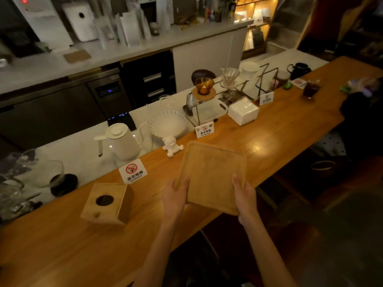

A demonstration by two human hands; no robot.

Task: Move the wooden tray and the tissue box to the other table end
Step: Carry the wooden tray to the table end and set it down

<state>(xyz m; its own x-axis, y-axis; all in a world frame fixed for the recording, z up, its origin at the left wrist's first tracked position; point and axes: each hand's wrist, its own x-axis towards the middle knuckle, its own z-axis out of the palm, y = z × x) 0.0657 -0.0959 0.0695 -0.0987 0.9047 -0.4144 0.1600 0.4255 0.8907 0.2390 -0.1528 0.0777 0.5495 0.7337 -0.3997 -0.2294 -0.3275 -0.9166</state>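
I hold a square wooden tray over the long wooden counter, its far edge tipped up. My left hand grips its near left corner and my right hand grips its near right corner. A wooden tissue box with a round hole in its top stands on the counter to the left of my left hand, apart from it. A white box sits further along the counter to the right.
Small no-smoking signs and a white figurine line the counter's far edge. Behind them stand a white kettle, a white bowl and glass drippers. A dark drink and another person's hand are at the far right.
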